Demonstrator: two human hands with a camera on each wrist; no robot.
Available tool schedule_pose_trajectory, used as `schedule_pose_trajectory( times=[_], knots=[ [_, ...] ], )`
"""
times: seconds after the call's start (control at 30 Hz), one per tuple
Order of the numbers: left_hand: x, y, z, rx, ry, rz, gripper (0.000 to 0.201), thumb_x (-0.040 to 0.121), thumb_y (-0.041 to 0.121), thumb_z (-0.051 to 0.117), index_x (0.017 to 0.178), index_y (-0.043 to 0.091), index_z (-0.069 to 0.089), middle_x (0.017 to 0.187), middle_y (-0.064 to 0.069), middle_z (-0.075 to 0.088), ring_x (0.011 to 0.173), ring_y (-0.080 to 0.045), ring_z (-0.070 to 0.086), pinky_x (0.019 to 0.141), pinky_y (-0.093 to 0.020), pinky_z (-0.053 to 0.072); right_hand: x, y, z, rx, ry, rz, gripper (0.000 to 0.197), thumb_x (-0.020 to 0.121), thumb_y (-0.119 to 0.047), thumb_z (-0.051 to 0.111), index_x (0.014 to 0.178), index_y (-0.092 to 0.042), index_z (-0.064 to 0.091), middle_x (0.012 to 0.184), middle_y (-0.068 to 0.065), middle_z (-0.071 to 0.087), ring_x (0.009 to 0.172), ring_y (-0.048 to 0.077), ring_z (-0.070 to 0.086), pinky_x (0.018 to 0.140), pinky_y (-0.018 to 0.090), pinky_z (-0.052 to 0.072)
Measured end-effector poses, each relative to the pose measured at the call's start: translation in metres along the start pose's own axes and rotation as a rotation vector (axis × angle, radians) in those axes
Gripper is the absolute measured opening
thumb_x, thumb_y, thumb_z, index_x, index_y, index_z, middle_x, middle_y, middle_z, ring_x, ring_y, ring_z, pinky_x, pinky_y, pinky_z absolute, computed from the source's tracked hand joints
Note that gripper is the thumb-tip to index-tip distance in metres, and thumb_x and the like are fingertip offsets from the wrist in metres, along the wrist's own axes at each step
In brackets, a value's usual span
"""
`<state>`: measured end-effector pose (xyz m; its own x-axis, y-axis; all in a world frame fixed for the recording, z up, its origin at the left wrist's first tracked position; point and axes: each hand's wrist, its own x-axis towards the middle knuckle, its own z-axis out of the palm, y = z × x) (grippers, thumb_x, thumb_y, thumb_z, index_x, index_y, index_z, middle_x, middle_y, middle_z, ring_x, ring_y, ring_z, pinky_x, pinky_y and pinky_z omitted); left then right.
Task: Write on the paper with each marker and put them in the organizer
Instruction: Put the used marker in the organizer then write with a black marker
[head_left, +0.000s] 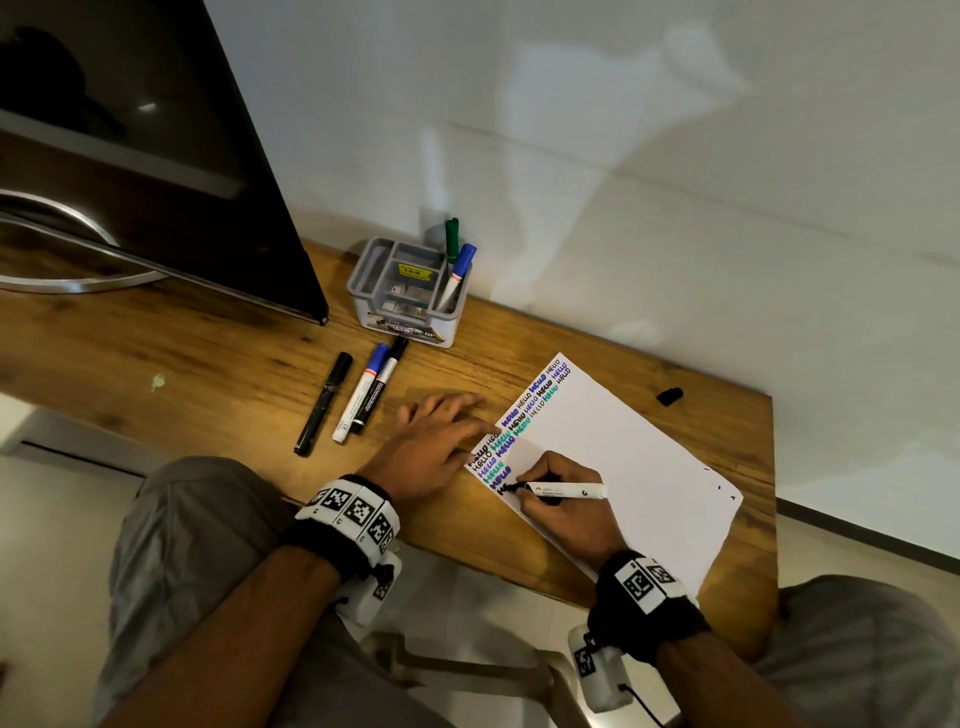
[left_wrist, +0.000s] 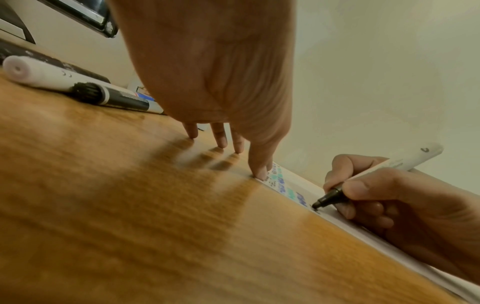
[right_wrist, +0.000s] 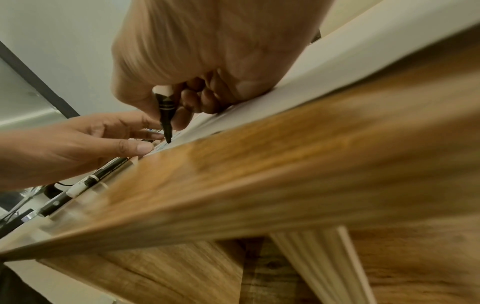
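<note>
A white sheet of paper (head_left: 613, 457) lies on the wooden table, its left edge covered with "HELLO" in several colours. My right hand (head_left: 563, 501) pinches a white marker with a black tip (head_left: 566, 490), tip down on the paper (left_wrist: 318, 204) near its lower left edge. My left hand (head_left: 441, 441) lies flat with straight fingers, fingertips (left_wrist: 261, 174) pressing the paper's edge. A grey organizer (head_left: 410, 291) at the back holds a green marker (head_left: 451, 240) and a blue marker (head_left: 457, 273). Three markers lie on the table: black (head_left: 323, 404), blue-capped (head_left: 361, 392), black-capped (head_left: 379, 385).
A black marker cap (head_left: 669, 396) lies on the table beyond the paper's right side. A dark monitor (head_left: 156, 156) on a curved metal stand fills the back left. A white wall stands close behind the table. My knees are under the front edge.
</note>
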<state>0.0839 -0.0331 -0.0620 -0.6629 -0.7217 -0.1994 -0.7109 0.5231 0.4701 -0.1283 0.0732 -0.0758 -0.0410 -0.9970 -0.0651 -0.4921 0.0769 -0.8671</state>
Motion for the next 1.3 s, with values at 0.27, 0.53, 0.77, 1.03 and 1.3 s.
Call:
schedule_pose_trajectory(
  times=[0.27, 0.53, 0.77, 1.03, 1.3],
  knots=[
    [0.001, 0.000, 0.000, 0.002, -0.009, -0.005, 0.049, 0.094, 0.031, 0.058, 0.138, 0.047, 0.045, 0.161, 0.014, 0.017, 0.145, -0.018, 0.012, 0.106, -0.047, 0.020, 0.001, -0.003, -0.001, -0.054, 0.027, -0.006, 0.019, 0.083, -0.023, 0.080, 0.096, -0.021, 0.066, 0.109, -0.003, 0.075, 0.102, 0.000, 0.068, 0.094, 0.020, 0.056],
    [0.000, 0.001, -0.001, -0.001, -0.004, 0.000, 0.048, 0.094, 0.030, 0.058, 0.137, 0.047, 0.046, 0.161, 0.013, 0.017, 0.146, -0.018, 0.011, 0.108, -0.048, 0.020, 0.003, -0.010, -0.008, -0.109, 0.025, -0.065, 0.029, 0.087, -0.023, 0.077, 0.100, 0.002, 0.071, 0.109, -0.005, 0.067, 0.102, -0.033, 0.048, 0.088, -0.008, 0.034],
    [0.000, -0.001, 0.001, 0.014, 0.005, -0.003, 0.049, 0.094, 0.031, 0.058, 0.137, 0.050, 0.044, 0.161, 0.014, 0.017, 0.145, -0.017, 0.011, 0.107, -0.049, 0.022, 0.003, -0.008, -0.008, -0.104, 0.013, -0.060, 0.021, 0.081, -0.003, 0.080, 0.100, 0.003, 0.071, 0.105, -0.001, 0.070, 0.100, -0.030, 0.051, 0.087, -0.007, 0.036],
    [0.001, -0.002, 0.002, 0.004, -0.001, -0.006, 0.050, 0.094, 0.030, 0.058, 0.137, 0.051, 0.044, 0.161, 0.014, 0.017, 0.145, -0.018, 0.010, 0.108, -0.049, 0.020, 0.004, -0.006, -0.009, -0.166, 0.050, -0.105, 0.021, 0.081, -0.007, 0.081, 0.099, -0.001, 0.072, 0.107, -0.009, 0.065, 0.103, -0.032, 0.049, 0.089, -0.007, 0.035],
    [0.001, -0.002, 0.003, 0.002, 0.003, -0.001, 0.050, 0.094, 0.030, 0.059, 0.137, 0.050, 0.044, 0.161, 0.014, 0.017, 0.145, -0.017, 0.010, 0.107, -0.048, 0.020, 0.003, -0.001, -0.009, -0.174, 0.077, -0.145, 0.025, 0.081, -0.009, 0.081, 0.104, -0.003, 0.071, 0.112, -0.013, 0.063, 0.105, -0.031, 0.049, 0.091, -0.006, 0.037]
  ],
)
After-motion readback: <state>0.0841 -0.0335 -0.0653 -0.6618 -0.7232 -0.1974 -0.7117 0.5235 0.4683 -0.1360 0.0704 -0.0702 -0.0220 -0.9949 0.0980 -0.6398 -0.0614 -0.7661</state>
